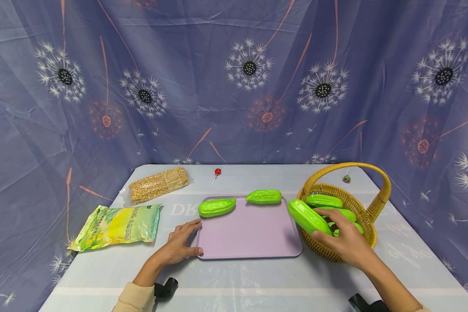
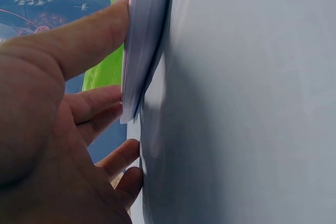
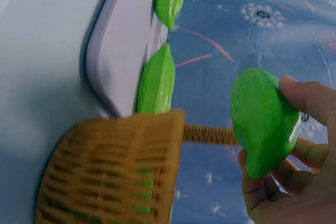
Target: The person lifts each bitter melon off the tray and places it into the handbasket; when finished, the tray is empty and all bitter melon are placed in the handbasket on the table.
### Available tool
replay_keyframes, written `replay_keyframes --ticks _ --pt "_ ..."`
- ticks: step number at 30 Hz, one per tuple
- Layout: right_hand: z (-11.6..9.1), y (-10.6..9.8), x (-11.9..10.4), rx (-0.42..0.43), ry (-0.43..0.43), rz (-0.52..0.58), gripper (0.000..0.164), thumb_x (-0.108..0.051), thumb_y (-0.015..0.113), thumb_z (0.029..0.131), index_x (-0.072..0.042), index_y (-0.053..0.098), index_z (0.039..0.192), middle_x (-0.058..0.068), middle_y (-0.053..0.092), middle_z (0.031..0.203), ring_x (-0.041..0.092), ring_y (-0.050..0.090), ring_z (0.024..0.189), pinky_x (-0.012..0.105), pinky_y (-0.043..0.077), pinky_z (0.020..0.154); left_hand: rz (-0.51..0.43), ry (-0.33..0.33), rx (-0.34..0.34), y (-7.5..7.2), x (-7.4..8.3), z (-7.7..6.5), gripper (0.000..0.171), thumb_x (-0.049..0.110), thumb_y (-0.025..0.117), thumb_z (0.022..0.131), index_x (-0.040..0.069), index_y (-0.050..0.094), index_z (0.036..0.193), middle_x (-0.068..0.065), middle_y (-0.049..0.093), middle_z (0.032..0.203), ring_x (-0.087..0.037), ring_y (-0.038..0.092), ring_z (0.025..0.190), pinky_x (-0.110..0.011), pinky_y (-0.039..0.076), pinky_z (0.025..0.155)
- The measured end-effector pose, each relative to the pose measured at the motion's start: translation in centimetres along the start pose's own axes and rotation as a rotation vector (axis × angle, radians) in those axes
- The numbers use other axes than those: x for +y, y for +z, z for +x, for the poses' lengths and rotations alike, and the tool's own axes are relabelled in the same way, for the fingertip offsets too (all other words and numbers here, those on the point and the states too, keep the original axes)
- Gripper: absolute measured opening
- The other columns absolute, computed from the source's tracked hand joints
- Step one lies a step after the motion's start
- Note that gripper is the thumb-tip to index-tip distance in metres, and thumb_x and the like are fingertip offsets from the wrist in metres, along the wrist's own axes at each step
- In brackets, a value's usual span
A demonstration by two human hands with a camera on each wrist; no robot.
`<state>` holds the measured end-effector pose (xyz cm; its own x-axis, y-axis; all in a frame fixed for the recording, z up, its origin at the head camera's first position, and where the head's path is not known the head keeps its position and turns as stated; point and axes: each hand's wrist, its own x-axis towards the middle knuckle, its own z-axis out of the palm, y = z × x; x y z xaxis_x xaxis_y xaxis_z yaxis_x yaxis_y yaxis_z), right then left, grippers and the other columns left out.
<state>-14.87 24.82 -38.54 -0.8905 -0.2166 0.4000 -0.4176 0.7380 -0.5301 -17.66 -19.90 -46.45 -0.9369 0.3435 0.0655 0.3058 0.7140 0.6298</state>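
My right hand (image 1: 345,238) grips a long, bright green, ridged fruit (image 3: 262,119) between thumb and fingers. In the head view it is over the left rim of a wicker basket (image 1: 320,249), where several more green fruits (image 1: 323,200) lie. A pale purple tray (image 1: 249,236) lies flat to the left of the basket. Along its far edge are two green fruits, one at the left corner (image 1: 217,207) and the other farther right (image 1: 263,196). My left hand (image 1: 181,242) is at the tray's left side, thumb and fingertips touching its edge, fingers fairly straight.
On the left lie a yellow-green printed bag (image 1: 121,225) and a clear pack of golden kernels (image 1: 158,185). A red lollipop (image 1: 217,172) is behind the tray, and another small wrapped candy (image 1: 346,178) sits behind the basket, whose tall handle (image 1: 351,165) arches upward.
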Motion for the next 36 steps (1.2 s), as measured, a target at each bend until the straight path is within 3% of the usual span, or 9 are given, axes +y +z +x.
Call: replay_keyframes --ticks 13,22,25,27,31,34,36 --pt "-1.4 -2.4 2.3 0.033 0.048 -0.06 0.057 -0.021 0.076 0.079 -0.008 0.054 0.129 0.009 0.059 0.116 -0.016 0.04 0.089 0.017 0.044 0.069 0.006 -0.005 -0.002 0.0 0.2 0.0 0.075 0.033 0.077 0.075 0.006 0.046 0.138 -0.008 0.038 0.149 -0.033 0.035 0.129 -0.048 0.026 0.093" --pt "-1.1 -2.7 3.5 0.025 0.112 -0.099 0.056 -0.028 0.073 0.082 -0.008 0.053 0.131 0.011 0.057 0.116 -0.016 0.037 0.089 0.019 0.043 0.069 0.002 -0.009 -0.003 -0.1 0.2 0.0 0.076 0.034 0.077 0.075 0.006 0.045 0.138 -0.008 0.037 0.15 -0.034 0.033 0.131 -0.05 0.025 0.093" --pt "-0.8 -2.4 3.9 0.033 0.118 -0.117 0.057 -0.027 0.073 0.082 -0.005 0.053 0.13 0.016 0.057 0.117 -0.006 0.044 0.091 0.021 0.043 0.068 0.001 -0.006 -0.004 -0.1 0.1 0.0 0.076 0.034 0.077 0.075 0.006 0.045 0.138 -0.008 0.037 0.15 -0.033 0.033 0.131 -0.049 0.025 0.093" --pt "-0.5 -2.0 4.2 0.042 0.117 -0.129 0.056 -0.025 0.073 0.082 -0.003 0.053 0.129 0.019 0.057 0.117 0.007 0.052 0.093 0.025 0.043 0.067 -0.001 -0.004 -0.003 0.0 0.1 0.0 0.076 0.033 0.077 0.075 0.006 0.045 0.138 -0.008 0.037 0.15 -0.033 0.033 0.131 -0.047 0.026 0.092" --pt "0.0 -1.1 4.4 0.043 0.134 -0.129 0.057 -0.024 0.072 0.082 0.0 0.052 0.129 0.024 0.054 0.118 0.037 0.055 0.1 0.045 0.045 0.074 -0.003 -0.003 -0.004 0.0 0.1 -0.1 0.076 0.033 0.077 0.075 0.006 0.045 0.138 -0.008 0.037 0.15 -0.033 0.033 0.13 -0.045 0.026 0.091" --pt "0.4 -0.4 4.5 0.038 0.159 -0.139 0.058 -0.026 0.072 0.083 0.001 0.05 0.13 0.027 0.052 0.119 0.044 0.051 0.106 0.057 0.041 0.081 -0.003 0.0 -0.001 0.0 0.0 -0.1 0.076 0.034 0.077 0.075 0.006 0.045 0.138 -0.008 0.037 0.15 -0.033 0.033 0.13 -0.045 0.026 0.091" --pt "0.7 0.0 4.5 0.036 0.175 -0.157 0.059 -0.027 0.072 0.083 0.001 0.05 0.13 0.027 0.052 0.119 0.043 0.05 0.107 0.059 0.04 0.083 -0.003 0.003 -0.001 0.0 0.0 -0.1 0.076 0.034 0.077 0.075 0.007 0.045 0.138 -0.008 0.038 0.15 -0.033 0.033 0.13 -0.045 0.026 0.091"
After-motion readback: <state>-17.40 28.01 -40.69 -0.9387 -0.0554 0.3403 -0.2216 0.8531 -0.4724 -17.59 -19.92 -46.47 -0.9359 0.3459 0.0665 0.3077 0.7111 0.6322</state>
